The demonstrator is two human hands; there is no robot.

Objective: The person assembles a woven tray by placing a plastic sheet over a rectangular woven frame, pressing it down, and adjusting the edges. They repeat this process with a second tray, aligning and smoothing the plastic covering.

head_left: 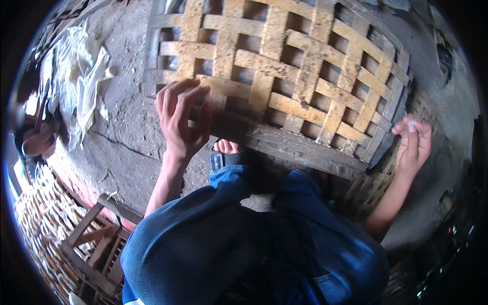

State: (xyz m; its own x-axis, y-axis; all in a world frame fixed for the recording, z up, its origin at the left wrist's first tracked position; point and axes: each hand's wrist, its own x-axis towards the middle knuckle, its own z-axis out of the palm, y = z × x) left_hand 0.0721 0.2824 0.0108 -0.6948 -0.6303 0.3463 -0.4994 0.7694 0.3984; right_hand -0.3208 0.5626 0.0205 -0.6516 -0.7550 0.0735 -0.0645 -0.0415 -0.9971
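Observation:
A woven panel of flat bamboo strips (280, 66) in a wooden frame lies before me, with dark stains on several strips. At its near left corner is my left hand (183, 114), fingers bent and apart, holding nothing that I can see. Whether the fingertips touch the strips, I cannot tell. Just beyond the panel's right edge, my right hand (414, 145) has thumb and fingers pinched together around a small whitish bit (410, 123), too small to name. A dark wooden bar (290, 147) forms the panel's near side, close to my sandalled foot (227, 147).
Crumpled clear plastic sheeting (84, 84) lies on the grey floor (127, 122) at the left. At the lower left stand a wooden frame (99, 239) and a heap of pale sticks (46, 234). Another woven piece (376, 190) is beneath my right forearm. Part of a person (40, 137) shows at the far left.

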